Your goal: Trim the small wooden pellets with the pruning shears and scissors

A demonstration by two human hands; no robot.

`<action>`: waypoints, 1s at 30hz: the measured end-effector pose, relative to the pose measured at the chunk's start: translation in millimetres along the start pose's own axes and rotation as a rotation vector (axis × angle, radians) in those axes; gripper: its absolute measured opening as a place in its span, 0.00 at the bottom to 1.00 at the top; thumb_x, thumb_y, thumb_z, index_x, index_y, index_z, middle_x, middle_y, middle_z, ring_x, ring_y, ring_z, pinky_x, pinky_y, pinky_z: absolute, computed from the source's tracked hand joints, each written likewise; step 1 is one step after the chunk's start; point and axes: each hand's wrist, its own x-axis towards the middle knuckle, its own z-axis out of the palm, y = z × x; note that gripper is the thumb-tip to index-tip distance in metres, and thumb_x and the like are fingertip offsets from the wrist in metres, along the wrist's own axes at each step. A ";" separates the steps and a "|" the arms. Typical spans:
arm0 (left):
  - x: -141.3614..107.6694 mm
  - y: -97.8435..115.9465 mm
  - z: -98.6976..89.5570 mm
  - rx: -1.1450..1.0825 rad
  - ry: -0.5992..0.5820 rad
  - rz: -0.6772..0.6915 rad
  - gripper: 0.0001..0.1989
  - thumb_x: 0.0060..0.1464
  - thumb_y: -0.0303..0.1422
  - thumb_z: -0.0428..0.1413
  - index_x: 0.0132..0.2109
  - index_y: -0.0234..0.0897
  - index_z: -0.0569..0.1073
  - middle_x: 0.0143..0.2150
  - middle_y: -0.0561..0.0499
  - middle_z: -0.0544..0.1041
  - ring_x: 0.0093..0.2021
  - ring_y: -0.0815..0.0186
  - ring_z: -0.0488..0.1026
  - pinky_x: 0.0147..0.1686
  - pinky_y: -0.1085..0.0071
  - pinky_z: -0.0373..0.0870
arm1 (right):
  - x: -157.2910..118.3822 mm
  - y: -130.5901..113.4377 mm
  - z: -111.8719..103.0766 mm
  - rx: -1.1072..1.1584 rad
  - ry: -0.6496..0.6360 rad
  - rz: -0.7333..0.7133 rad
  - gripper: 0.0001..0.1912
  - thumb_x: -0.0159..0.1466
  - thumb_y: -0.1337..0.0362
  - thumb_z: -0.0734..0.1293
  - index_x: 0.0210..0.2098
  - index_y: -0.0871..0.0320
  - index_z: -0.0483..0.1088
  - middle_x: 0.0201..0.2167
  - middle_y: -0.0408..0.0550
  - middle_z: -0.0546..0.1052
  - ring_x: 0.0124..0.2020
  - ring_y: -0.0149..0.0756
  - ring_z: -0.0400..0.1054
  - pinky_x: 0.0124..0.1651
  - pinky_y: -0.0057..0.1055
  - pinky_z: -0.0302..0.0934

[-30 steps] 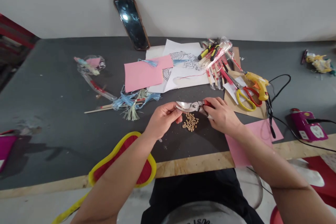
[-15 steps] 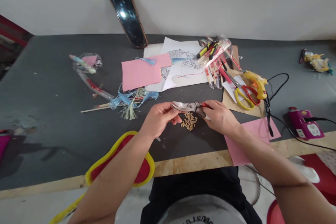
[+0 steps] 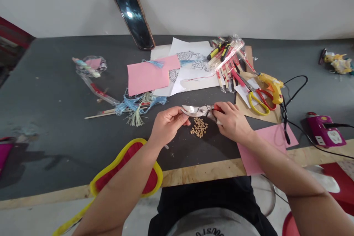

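Pruning shears (image 3: 200, 110) — silver blades (image 3: 190, 110), red grips (image 3: 218, 108)

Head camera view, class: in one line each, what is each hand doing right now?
Left hand: closed, pinching the blades of the pruning shears.
Right hand: closed around the shears' red handles.

Yellow hot glue gun (image 3: 272, 87) beside red-and-yellow scissors (image 3: 258, 102) on brown cardboard (image 3: 245, 108)
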 end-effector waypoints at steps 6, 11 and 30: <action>1.3 -3.0 -4.4 -0.101 -0.147 -0.045 0.08 0.58 0.35 0.63 0.36 0.35 0.83 0.29 0.47 0.82 0.27 0.67 0.76 0.31 0.71 0.74 | -1.2 6.6 -4.8 0.073 -0.069 -0.063 0.15 0.59 0.75 0.64 0.43 0.57 0.75 0.58 0.58 0.71 0.51 0.48 0.64 0.47 0.42 0.62; 2.5 -4.0 -4.6 -0.288 -0.260 -0.152 0.10 0.54 0.38 0.66 0.35 0.33 0.83 0.33 0.43 0.84 0.24 0.68 0.73 0.27 0.70 0.74 | -1.0 14.2 -5.7 0.125 -0.083 -0.127 0.16 0.58 0.75 0.64 0.43 0.58 0.76 0.61 0.59 0.69 0.53 0.50 0.64 0.49 0.45 0.63; 2.9 -4.6 1.8 0.025 0.014 0.032 0.11 0.59 0.37 0.61 0.31 0.36 0.80 0.24 0.51 0.77 0.26 0.68 0.73 0.29 0.73 0.69 | -2.0 1.1 1.0 0.030 -0.027 0.013 0.11 0.64 0.71 0.63 0.43 0.57 0.75 0.48 0.56 0.74 0.45 0.44 0.67 0.44 0.38 0.60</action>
